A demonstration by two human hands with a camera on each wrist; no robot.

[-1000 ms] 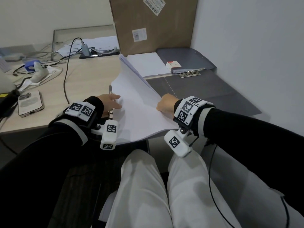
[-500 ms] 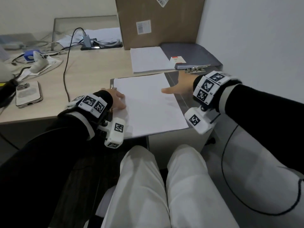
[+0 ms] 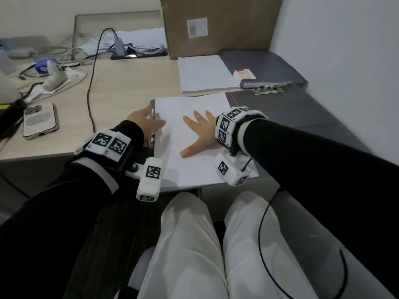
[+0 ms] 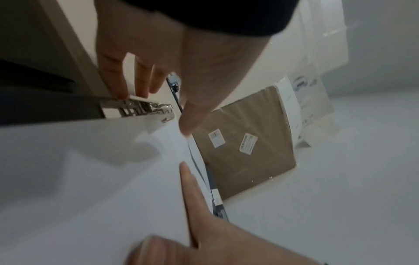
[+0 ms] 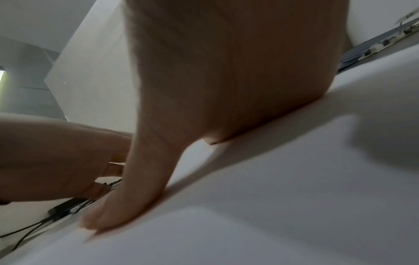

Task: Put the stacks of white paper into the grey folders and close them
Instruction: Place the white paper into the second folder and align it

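Note:
A stack of white paper (image 3: 194, 169) lies flat in an open grey folder (image 3: 302, 117) at the table's front edge. My left hand (image 3: 144, 124) is at the stack's left edge. Its straight fingers (image 4: 127, 84) touch the folder's metal clip (image 4: 140, 107), and its thumb lies on the paper (image 4: 90, 179). My right hand (image 3: 200, 134) rests flat on the sheet with fingers spread, palm and thumb pressing the paper (image 5: 272, 197). A second paper stack (image 3: 205, 73) lies further back beside another grey folder (image 3: 269, 65).
A small white and red box (image 3: 245, 74) sits on the far folder, with a metal clip (image 3: 267, 90) at its near edge. A cardboard box (image 3: 216, 24) stands at the back. A phone (image 3: 41, 121) and cables (image 3: 90, 83) lie left. A wall stands close on the right.
The raised sheets have been laid flat in the folder. My right hand let them go, swung out to the right, then came back down flat on the paper. My left hand stayed at the clip.

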